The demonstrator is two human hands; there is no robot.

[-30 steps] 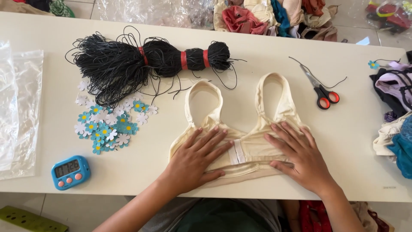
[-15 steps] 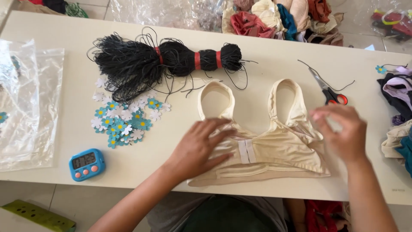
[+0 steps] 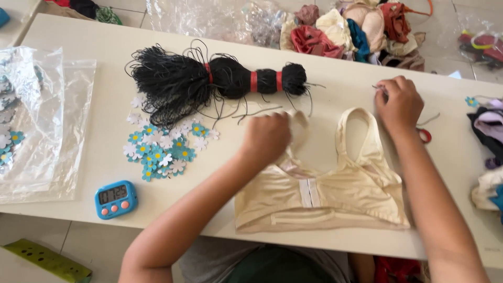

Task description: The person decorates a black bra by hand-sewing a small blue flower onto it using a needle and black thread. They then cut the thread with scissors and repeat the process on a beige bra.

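Note:
A beige bra (image 3: pixel 335 194) lies flat on the white table (image 3: pixel 105 52), straps pointing away from me. My left hand (image 3: pixel 268 137) rests at the top of its left strap, fingers curled around the strap, slightly blurred. My right hand (image 3: pixel 399 104) is further back on the right, closed over the red-handled scissors (image 3: pixel 423 135), whose handle shows just under the wrist. A bundle of black cord (image 3: pixel 209 81) tied with red bands lies beyond the bra.
Blue and white paper flowers (image 3: pixel 162 147) are scattered left of the bra. A blue digital timer (image 3: pixel 116 198) sits near the front edge. Clear plastic bags (image 3: pixel 36 131) lie at the left. Piles of garments (image 3: pixel 351 31) are behind the table, more clothes (image 3: pixel 487 136) at right.
Both hands have left the bra's cups. The left moved up to the left strap; the right reached right and back to the scissors. The camera shifted left.

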